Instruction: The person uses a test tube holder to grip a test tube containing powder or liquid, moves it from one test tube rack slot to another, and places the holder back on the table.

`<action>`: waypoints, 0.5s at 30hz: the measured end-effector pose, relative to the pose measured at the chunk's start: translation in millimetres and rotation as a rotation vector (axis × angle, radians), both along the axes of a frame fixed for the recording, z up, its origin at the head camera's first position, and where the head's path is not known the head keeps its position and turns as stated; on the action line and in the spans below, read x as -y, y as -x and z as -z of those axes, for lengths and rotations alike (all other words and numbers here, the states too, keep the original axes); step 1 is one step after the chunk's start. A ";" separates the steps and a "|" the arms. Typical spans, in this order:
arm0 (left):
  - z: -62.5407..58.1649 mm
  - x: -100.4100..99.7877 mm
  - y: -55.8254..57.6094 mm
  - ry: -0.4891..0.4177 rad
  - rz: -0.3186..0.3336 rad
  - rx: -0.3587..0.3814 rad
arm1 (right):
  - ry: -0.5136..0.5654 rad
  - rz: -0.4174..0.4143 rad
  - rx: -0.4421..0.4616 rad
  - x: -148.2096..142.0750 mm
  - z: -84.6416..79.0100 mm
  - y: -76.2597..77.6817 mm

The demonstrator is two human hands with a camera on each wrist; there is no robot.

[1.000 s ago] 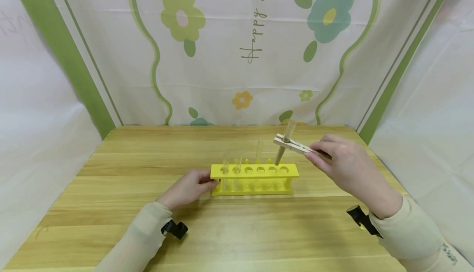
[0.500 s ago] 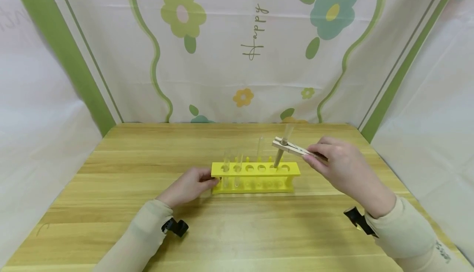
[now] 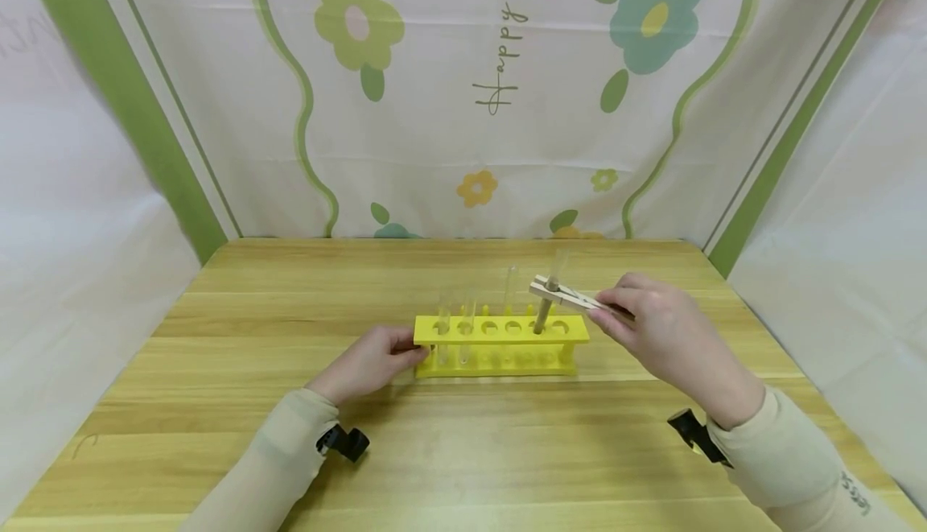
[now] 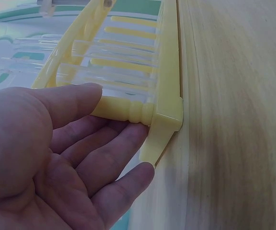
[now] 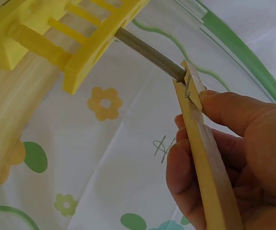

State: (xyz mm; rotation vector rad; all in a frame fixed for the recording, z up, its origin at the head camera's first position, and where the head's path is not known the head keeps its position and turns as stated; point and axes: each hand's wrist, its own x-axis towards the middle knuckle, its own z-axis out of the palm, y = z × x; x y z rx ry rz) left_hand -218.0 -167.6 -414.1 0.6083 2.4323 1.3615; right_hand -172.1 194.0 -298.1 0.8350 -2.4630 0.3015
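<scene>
In the head view, a yellow test tube rack [image 3: 507, 339] stands on the wooden table. At its left end is my left hand [image 3: 365, 364]; the left wrist view shows the thumb and fingers around the rack's end post [image 4: 123, 109]. My right hand [image 3: 666, 343] grips a wooden test tube clamp [image 3: 575, 300] by its handle. The clamp's jaws hold a tilted test tube [image 3: 542, 316] with grey-brown contents. Its lower end is at a hole toward the right of the rack's top plate, as the right wrist view also shows with the tube [image 5: 149, 51] meeting the plate.
Two clear test tubes, one at the far left [image 3: 443, 319] and one beside it [image 3: 467, 319], stand in the rack's left holes. Another clear tube [image 3: 511, 286] sits upright at the back row of pegs. A flowered cloth [image 3: 434, 113] hangs behind the table.
My right hand has lowered the clamp and moved slightly left, bringing the tube's lower end from above the rack to its hole. My left hand stays at the rack's end.
</scene>
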 end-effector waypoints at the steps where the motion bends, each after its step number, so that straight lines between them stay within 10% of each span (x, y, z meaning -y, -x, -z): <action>1: 0.1 0.1 0.2 0.004 -0.002 0.002 | -0.001 0.000 -0.001 0.1 1.1 0.1; 15: -4.0 0.3 -2.2 0.016 0.005 -0.014 | 0.004 -0.002 0.010 1.9 16.6 1.3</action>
